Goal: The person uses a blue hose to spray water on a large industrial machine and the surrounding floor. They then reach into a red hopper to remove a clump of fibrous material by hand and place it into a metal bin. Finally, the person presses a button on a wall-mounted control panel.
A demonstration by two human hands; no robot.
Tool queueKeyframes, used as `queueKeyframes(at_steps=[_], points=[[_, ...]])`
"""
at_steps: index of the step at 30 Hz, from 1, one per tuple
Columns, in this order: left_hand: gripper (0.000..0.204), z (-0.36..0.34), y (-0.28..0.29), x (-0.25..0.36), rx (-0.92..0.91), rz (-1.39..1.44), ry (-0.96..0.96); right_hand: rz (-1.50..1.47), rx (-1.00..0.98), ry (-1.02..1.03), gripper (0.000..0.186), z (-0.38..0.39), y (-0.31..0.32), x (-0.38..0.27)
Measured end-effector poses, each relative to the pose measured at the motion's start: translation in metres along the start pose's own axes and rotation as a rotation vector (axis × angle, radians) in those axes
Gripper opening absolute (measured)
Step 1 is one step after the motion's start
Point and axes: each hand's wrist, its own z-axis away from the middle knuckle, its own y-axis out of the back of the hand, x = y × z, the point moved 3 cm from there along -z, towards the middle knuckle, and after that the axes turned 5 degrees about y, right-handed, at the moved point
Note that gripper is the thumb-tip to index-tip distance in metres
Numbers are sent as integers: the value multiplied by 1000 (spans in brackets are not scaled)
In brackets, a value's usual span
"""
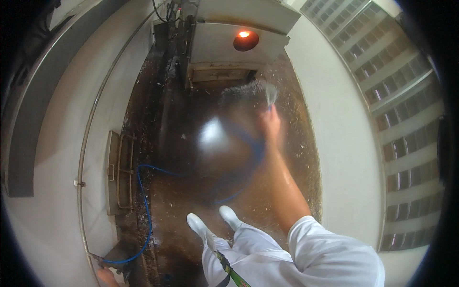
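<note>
My right hand (271, 125) reaches forward, closed around the end of a blue hose (146, 210). Water (271, 92) sprays out above the fingers and fans to the left, over the wet dark floor (191, 103). The hose leaves the lower end of a wall pipe (85, 158) at the left, crosses the floor and loops up to my right hand, blurred in places. At the lower left edge, my left hand (108, 276) is partly cut off beside the pipe's end. Its fingers look curled, but what they hold cannot be made out.
Ahead stands a pale boxy furnace (215, 45) with a glowing round opening (245, 40). A metal hatch (114, 172) with handles juts from the left wall. The right wall (351, 158) has rows of openings (406, 143). My white boots (229, 216) stand on the wet floor.
</note>
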Motion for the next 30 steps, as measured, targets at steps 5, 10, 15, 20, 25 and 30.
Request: queueKeyframes(at_steps=[5, 10, 15, 20, 25, 30], points=[[27, -6, 7, 14, -108, 22, 172, 372, 46, 277, 42, -33, -19, -32], [32, -13, -3, 3, -79, -119, 8, 349, 71, 277, 41, -39, -18, -43], [34, -15, -5, -7, -21, -128, -50, 458, -2, 328, 36, -20, -25, -50], [31, -11, 7, 16, -115, -11, 116, 536, -453, 375, 35, 85, -45, 30], [20, -22, -9, 6, 20, -77, -29, 270, -720, 275, 36, 194, -70, 106], [16, -25, 6, -5, 13, 15, -109, 293, -839, 107, 40, 258, -121, 87]])
